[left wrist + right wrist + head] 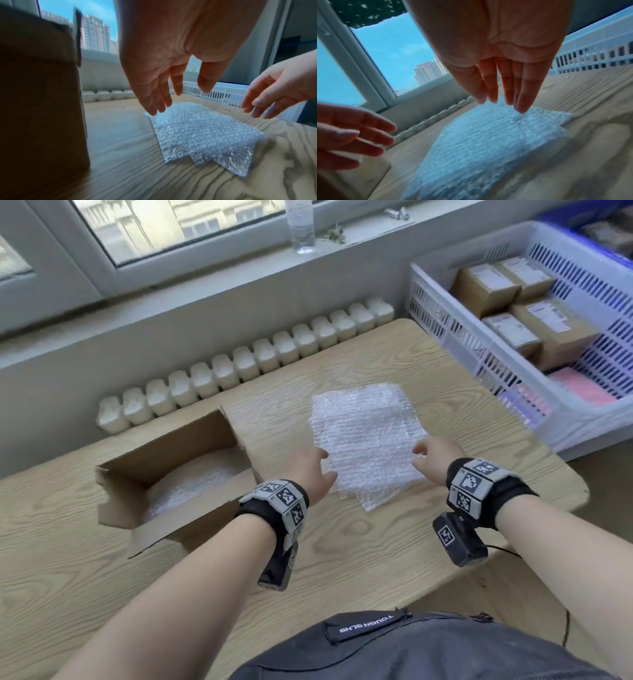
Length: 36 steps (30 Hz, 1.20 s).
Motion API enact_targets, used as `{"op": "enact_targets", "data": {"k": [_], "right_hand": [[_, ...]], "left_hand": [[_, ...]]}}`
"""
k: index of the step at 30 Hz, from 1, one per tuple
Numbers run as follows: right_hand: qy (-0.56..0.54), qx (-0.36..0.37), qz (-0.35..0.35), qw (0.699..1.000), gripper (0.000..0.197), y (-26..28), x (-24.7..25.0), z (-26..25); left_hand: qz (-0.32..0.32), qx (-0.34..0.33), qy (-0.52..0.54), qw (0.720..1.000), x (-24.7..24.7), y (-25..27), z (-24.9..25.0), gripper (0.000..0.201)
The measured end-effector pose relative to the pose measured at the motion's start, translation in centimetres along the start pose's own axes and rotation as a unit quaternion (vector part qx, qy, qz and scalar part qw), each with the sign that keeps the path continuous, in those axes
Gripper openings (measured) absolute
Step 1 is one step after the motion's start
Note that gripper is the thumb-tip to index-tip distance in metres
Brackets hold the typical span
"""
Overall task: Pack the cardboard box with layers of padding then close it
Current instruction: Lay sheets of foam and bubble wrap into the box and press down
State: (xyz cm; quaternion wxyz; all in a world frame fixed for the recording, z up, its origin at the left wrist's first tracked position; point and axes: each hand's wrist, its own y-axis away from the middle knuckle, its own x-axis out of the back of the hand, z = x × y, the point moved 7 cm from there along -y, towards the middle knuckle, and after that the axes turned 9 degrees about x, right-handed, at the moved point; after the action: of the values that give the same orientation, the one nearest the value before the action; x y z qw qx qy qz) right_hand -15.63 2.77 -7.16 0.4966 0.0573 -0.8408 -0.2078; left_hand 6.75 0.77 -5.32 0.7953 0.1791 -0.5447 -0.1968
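Observation:
An open cardboard box [178, 470] stands at the left of the wooden table, with bubble wrap [191, 484] lying inside it. A stack of bubble wrap sheets [366, 440] lies flat on the table to its right, also seen in the left wrist view as the bubble wrap sheets [202, 132] and blurred in the right wrist view as the sheets [488, 135]. My left hand [315, 470] hovers over the stack's left edge with fingers [154, 100] straight, holding nothing. My right hand [428, 457] hovers over its right edge, its fingers [505, 86] extended and empty.
A white plastic crate [555, 402] with several small cardboard parcels [513, 302] stands at the right end of the table [102, 559]. A radiator [246, 361] runs behind the table under the window sill, where a clear bottle [301, 227] stands.

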Motion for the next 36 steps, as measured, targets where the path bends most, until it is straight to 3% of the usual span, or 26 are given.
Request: {"op": "enact_targets", "data": {"k": [7,11,15,17,19,22,24,28,32,36], "right_hand": [[-0.099,-0.022,-0.011,0.995,0.043,-3.6,0.4,3.3],[-0.154,-0.023,-0.04,0.987,0.054,-5.0,-0.4,3.3],[-0.163,-0.028,-0.058,0.985,0.064,-6.0,-1.2,3.3],[-0.185,-0.035,-0.061,0.98,0.066,-6.5,-1.3,3.5],[-0.216,-0.044,-0.055,0.974,0.058,-6.8,-1.3,3.8],[-0.248,-0.029,-0.022,0.968,0.025,-6.8,-0.3,3.9],[-0.265,-0.014,-0.002,0.964,0.004,-6.7,0.7,3.5],[-0.317,0.01,0.013,0.948,0.028,-6.6,2.6,2.7],[-0.367,0.03,0.061,0.928,0.026,-6.0,4.6,1.2],[-0.439,0.068,0.071,0.893,0.024,-4.8,6.5,-1.4]], "left_hand": [[-0.025,0.136,0.087,0.987,-2.0,-5.0,-0.4,0.063],[-0.025,0.159,0.105,0.981,-3.1,-6.6,-1.2,0.067],[-0.02,0.168,0.136,0.976,-3.4,-7.2,-1.3,0.044],[-0.008,0.173,0.163,0.971,-3.2,-7.2,-1.1,0.058],[0.01,0.186,0.19,0.964,-2.9,-7.2,-1.0,0.058],[0.051,0.177,0.23,0.956,-2.4,-7.1,-0.9,0.008],[0.069,0.163,0.27,0.946,-1.8,-6.8,-0.7,0.013],[0.093,0.154,0.321,0.93,0.2,-5.8,-0.9,0.01],[0.132,0.122,0.366,0.913,3.5,-4.4,-1.6,0.006],[0.161,0.094,0.424,0.886,6.8,-2.6,-1.7,0.025]]}}
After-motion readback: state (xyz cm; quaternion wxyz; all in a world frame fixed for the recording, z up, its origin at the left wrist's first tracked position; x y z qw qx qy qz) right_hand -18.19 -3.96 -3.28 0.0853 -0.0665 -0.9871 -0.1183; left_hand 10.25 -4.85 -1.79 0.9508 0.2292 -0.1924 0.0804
